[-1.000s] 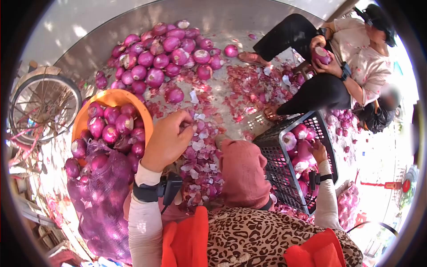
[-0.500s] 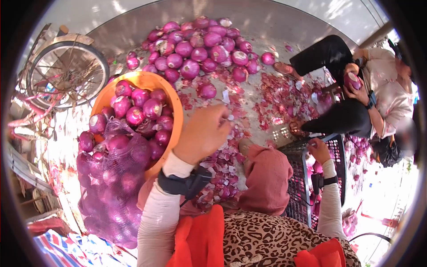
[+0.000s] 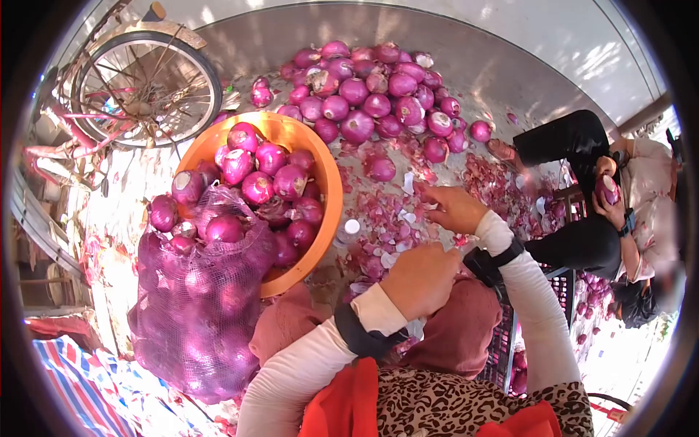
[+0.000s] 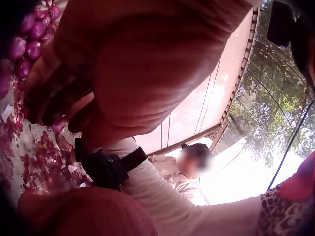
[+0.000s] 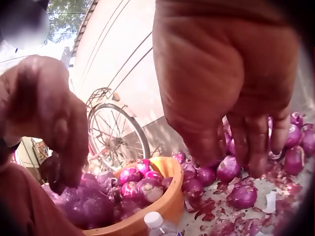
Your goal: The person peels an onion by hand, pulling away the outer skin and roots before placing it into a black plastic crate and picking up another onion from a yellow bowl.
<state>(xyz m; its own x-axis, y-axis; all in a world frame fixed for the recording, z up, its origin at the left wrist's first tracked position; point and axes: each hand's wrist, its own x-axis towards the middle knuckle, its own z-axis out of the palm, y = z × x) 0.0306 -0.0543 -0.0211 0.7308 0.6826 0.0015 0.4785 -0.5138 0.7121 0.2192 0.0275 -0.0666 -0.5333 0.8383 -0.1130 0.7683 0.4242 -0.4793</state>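
My left hand (image 3: 422,280) hangs over the knees with fingers loosely curled; nothing shows in it. Its fingers (image 5: 64,152) droop downward in the right wrist view. Farther forward, my right hand (image 3: 456,209) reaches over the onion skins (image 3: 386,218) on the ground, fingers fairly straight and apart, palm bare in the right wrist view. The closest whole onion (image 3: 379,168) lies loose just ahead of it, with a large pile of red onions (image 3: 357,126) beyond. At left, an orange tub (image 3: 332,189) holds onions, and a purple mesh bag (image 3: 196,320) full of onions leans against it.
A small capped bottle (image 3: 351,227) stands beside the tub. The black crate (image 3: 501,342) with onions is partly hidden behind my right arm. Another person (image 3: 648,175) sits at right, holding an onion (image 3: 608,191). A bicycle wheel (image 3: 145,95) stands at back left, before a wall.
My right hand has left the crate and swung left over the skins, close to my left hand. The head view has turned, shifting the tub and pile rightward.
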